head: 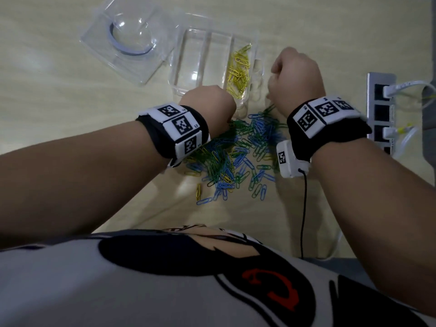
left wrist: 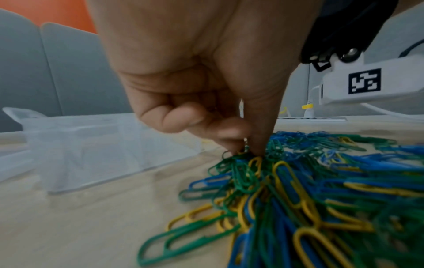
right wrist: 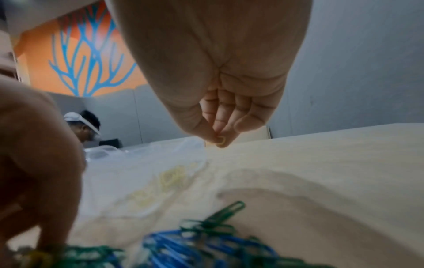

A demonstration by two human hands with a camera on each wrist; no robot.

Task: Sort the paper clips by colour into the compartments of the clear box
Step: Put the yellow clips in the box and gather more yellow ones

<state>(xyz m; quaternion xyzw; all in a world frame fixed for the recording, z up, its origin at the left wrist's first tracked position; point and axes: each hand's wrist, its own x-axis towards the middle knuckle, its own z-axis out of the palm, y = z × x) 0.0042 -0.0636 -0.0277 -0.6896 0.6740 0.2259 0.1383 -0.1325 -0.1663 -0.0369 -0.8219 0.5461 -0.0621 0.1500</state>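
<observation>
- Near table edge: mixed pile of paper clips (head: 236, 159), blue, green and some yellow, lies loose on the table (head: 59, 109); strays trail toward the near edge.
- Left hand (head: 207, 105) is down at the far side of the pile. Left wrist view: thumb and forefinger tips together in the tangle where green clips and a yellow one overlap; other fingers curled. Whether a clip is actually gripped, cannot tell.
- Right hand (head: 295, 76) is raised beyond the pile, beside the right wall of the clear box (head: 186, 67). Right wrist view: fingertips pinched on one yellow clip (right wrist: 220, 140).
- Clear box: rightmost compartment holds yellow clips (head: 238, 69); the other compartments look empty. Its lid (head: 122, 43) lies further left, toward the far edge.
- Risks (judgement): clips interlock, so the left pinch may lift a green chain with a yellow attached; a release from height may bounce the yellow clip outside the box or over a divider; the light box may shift if knocked.
</observation>
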